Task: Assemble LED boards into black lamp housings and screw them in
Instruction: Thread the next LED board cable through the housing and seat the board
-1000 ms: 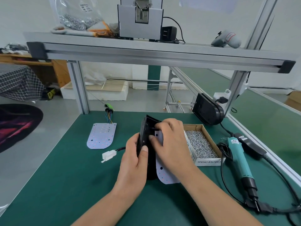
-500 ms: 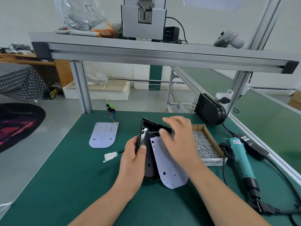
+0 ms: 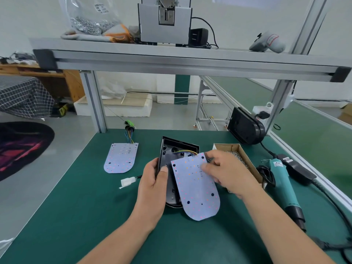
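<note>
Pale purple round-ended LED board [image 3: 196,189] sits tilted over your black plastic lamp housing [image 3: 169,155], middle of the green mat [image 3: 76,206]. Your right hand [image 3: 226,170] pinches the board's 1 o'clock corner, and your left hand [image 3: 152,183] grips the housing's 9 o'clock rim. Second purple board [image 3: 122,158] lies at 10 o'clock, cardboard screw box [image 3: 238,151] at 2.

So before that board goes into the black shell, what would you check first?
1. Shell steadied: left hand grips the black housing by its left edge: ok.
2. Board held: right hand holds the LED board: ok.
3. Board lined up with housing: it lies skewed, overhanging on the right: not ok.
4. Wires safe from pinching: cannot tell.
5. Screw box open beside the housing: ok.
6. Electric screwdriver lying close on the right: ok.
</note>
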A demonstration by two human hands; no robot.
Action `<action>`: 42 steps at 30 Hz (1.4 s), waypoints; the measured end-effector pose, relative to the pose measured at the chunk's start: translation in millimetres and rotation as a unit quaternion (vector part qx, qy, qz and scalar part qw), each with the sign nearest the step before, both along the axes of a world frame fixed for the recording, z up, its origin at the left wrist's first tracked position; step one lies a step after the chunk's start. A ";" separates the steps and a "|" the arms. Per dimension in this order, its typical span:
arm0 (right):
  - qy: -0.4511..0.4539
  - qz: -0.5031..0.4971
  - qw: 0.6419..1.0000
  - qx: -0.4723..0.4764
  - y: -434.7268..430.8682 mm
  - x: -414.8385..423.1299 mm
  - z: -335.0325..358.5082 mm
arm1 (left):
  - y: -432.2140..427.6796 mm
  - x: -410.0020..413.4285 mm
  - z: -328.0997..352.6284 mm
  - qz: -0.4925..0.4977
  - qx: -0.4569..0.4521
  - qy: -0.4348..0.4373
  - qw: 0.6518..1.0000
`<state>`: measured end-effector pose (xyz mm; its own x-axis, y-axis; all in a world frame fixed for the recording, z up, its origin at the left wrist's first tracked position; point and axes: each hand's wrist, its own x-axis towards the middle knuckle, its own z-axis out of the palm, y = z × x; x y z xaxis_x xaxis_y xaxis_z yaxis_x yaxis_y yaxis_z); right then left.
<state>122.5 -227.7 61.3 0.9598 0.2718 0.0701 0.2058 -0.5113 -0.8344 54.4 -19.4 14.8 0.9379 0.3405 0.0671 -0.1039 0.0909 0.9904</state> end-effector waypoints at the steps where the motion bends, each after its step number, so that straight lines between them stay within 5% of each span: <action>1: 0.025 -0.009 0.996 0.087 1.7 -0.2 -1.7 | -0.1 -0.6 0.1 -0.003 0.008 -0.003 1.000; 7: 0.024 -0.038 0.975 0.217 25.3 -5.4 -5.4 | -2.2 -4.0 -0.3 -0.041 0.003 -0.028 0.999; 14: -0.132 -0.073 0.988 -0.006 25.5 -6.5 -10.4 | -0.8 -4.1 -3.9 -0.058 0.008 -0.017 0.998; 20: -0.242 -0.083 0.965 -0.057 27.0 -5.7 -13.8 | 3.5 -1.4 -6.0 -0.055 -0.001 -0.012 0.998; 22: -0.219 -0.068 0.973 -0.008 23.5 -4.6 -14.3 | 3.9 -1.0 -4.8 -0.052 -0.008 -0.011 0.999; 24: -0.144 -0.083 0.975 0.151 19.6 -3.5 -10.5 | 4.0 -1.2 -3.4 -0.047 -0.020 -0.011 0.999; 27: -0.026 -0.106 0.932 0.346 14.3 5.1 -11.3 | 3.2 -3.9 0.0 -0.079 -0.069 -0.002 0.995; 32: 0.059 0.058 0.963 0.255 22.3 -3.2 -24.2 | 6.4 -6.9 3.3 -0.152 -0.126 0.010 0.980; 38: 0.046 0.052 0.973 0.218 31.9 -6.8 -20.1 | 10.8 -5.2 3.9 -0.169 -0.136 0.025 0.976; 42: -0.025 0.071 0.992 0.106 35.4 -8.8 -24.8 | 8.8 -5.6 4.0 -0.142 -0.120 0.035 0.982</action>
<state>113.7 -192.3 36.4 0.9070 0.3775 0.1865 0.3067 -0.2887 -0.9070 48.8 -10.6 18.8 0.9968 0.0624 -0.0506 0.0265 0.3386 0.9406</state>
